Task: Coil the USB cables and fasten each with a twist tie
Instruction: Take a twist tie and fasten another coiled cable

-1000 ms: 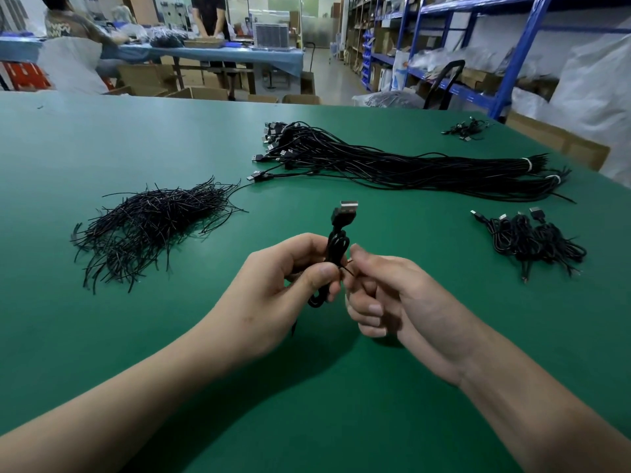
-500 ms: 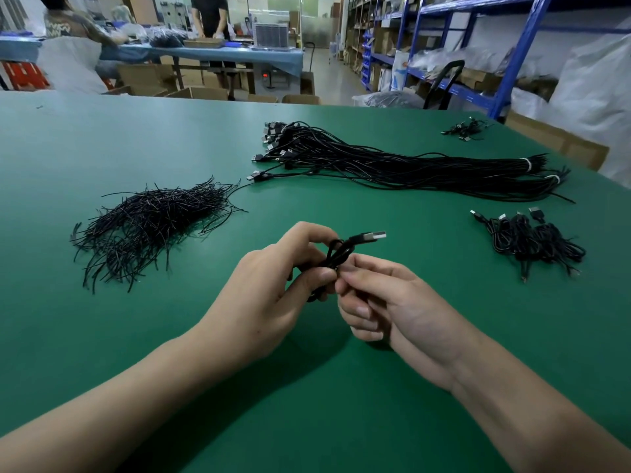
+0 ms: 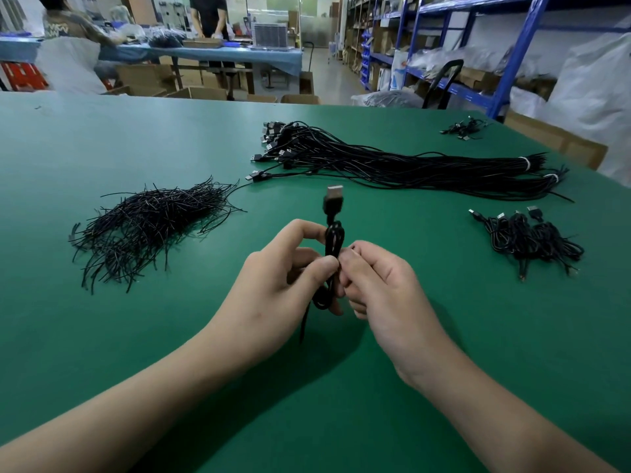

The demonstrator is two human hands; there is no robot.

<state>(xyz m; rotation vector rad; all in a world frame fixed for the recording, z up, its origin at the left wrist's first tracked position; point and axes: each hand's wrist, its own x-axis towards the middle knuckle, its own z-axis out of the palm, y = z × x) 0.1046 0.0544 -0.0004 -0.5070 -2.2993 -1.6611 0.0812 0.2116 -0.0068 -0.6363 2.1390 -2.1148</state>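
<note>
A coiled black USB cable stands upright between my hands above the green table, its metal plug pointing up and away. My left hand grips the coil at its middle with thumb and fingers. My right hand pinches the coil's waist from the right; any twist tie there is hidden by my fingertips. A pile of black twist ties lies to the left. A long bundle of uncoiled USB cables stretches across the far side. Several coiled cables lie at the right.
A small clump of cables sits near the table's far right corner. Beyond the table are blue shelving, cardboard boxes and another worktable with two people at it.
The coil has turned between my fingers: its plug pointed to the right half a second ago and now points up. Both hands stay at the same spot.
</note>
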